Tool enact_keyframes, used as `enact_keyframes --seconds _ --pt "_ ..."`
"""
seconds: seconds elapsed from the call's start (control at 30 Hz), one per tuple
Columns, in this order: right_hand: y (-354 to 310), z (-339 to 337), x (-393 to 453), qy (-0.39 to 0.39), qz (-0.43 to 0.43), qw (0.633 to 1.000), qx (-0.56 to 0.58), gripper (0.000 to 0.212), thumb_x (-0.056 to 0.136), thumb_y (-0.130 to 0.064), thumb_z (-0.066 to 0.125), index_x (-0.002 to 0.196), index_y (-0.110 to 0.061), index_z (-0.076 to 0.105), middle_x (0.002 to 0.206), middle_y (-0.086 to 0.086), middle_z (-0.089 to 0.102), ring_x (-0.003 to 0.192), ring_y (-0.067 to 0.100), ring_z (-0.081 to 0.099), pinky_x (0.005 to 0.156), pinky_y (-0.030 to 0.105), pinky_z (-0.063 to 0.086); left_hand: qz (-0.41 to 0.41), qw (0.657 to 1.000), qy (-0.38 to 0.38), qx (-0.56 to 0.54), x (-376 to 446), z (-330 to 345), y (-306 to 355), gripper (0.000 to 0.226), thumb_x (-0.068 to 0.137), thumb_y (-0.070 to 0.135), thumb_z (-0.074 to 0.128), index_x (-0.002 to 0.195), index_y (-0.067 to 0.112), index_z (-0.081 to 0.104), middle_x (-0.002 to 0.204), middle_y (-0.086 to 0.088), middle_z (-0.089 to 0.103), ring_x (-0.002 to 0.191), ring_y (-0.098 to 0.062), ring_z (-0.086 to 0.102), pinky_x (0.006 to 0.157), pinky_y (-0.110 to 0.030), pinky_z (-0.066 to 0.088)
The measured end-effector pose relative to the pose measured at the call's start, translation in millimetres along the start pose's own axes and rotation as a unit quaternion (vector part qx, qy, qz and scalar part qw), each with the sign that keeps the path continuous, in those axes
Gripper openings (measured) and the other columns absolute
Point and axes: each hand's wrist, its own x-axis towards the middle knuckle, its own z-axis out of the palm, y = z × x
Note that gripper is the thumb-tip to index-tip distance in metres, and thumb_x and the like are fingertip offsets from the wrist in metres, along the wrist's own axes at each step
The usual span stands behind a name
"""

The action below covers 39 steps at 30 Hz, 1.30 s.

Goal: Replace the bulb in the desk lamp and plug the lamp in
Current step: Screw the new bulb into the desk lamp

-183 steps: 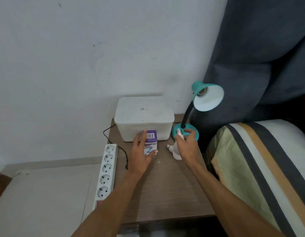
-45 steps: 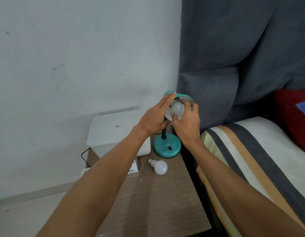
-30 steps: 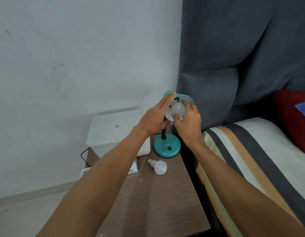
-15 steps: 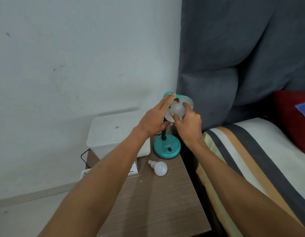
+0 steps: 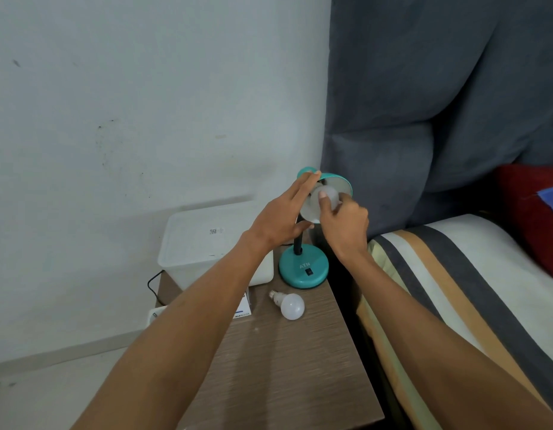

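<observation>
A teal desk lamp stands at the back right of the wooden bedside table, its round base (image 5: 303, 270) marked ATN. My left hand (image 5: 283, 218) grips the rim of the lamp's shade (image 5: 338, 183) from the left. Inside the shade sits a white bulb (image 5: 329, 195), and my right hand (image 5: 343, 226) has its fingertips closed around it. A second white bulb (image 5: 289, 305) lies loose on the table in front of the base. The lamp's plug is not visible.
A white lidded plastic box (image 5: 206, 243) stands at the table's back left. A bulb carton (image 5: 242, 307) and a white power strip (image 5: 155, 315) peek out beside my left forearm. A striped mattress (image 5: 455, 290) borders the table's right edge; grey curtain behind.
Since six seconds ago my hands rose from the table to the shade with a bulb. Over the last second and a half my right fingers have shifted around the bulb; the lamp stayed put.
</observation>
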Motion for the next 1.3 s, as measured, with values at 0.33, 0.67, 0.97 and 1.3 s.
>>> enact_keyframes --seconds 0.33,0.67,0.97,1.3 --pt "-2.8 -2.2 -4.1 -0.006 -0.071 0.997 -0.013 0.055 0.086 -0.038 0.070 0.133 -0.016 0.052 0.126 0.012 0.054 0.103 0.030 0.062 0.087 0.039 0.050 -0.005 1.000 0.000 -0.004 0.9 0.1 1.9 0.104 0.083 0.017 0.083 0.161 0.023 0.014 0.168 -0.007 0.025 0.131 -0.037 0.056 0.092 -0.051 0.059" --pt "-7.5 -7.8 -2.5 0.003 -0.075 0.997 0.000 0.053 0.091 -0.042 0.064 0.134 -0.015 0.050 0.127 0.012 0.057 0.109 0.028 0.060 0.090 0.040 0.050 0.000 1.000 -0.002 0.000 1.2 -0.1 4.4 0.102 0.083 0.016 0.083 0.162 0.016 0.017 0.167 -0.010 0.025 0.131 -0.037 0.056 0.094 -0.049 0.059" --pt "-4.9 -4.9 0.8 -0.004 0.008 1.000 -0.012 0.056 0.091 -0.056 0.055 0.121 -0.008 0.057 0.107 0.014 0.069 0.097 0.032 0.068 0.082 0.041 0.056 -0.003 1.000 -0.004 -0.001 1.9 0.3 2.9 0.102 0.085 0.019 0.082 0.162 0.018 0.016 0.168 -0.010 0.024 0.130 -0.037 0.057 0.095 -0.049 0.058" --pt "0.2 -3.1 1.2 -0.030 -0.058 0.997 -0.037 0.054 0.089 -0.046 0.065 0.129 -0.012 0.053 0.120 0.013 0.063 0.101 0.032 0.066 0.085 0.044 0.057 -0.006 1.000 -0.004 -0.002 2.4 0.4 1.5 0.105 0.083 0.018 0.083 0.162 0.021 0.014 0.169 -0.007 0.022 0.125 -0.036 0.060 0.094 -0.048 0.059"
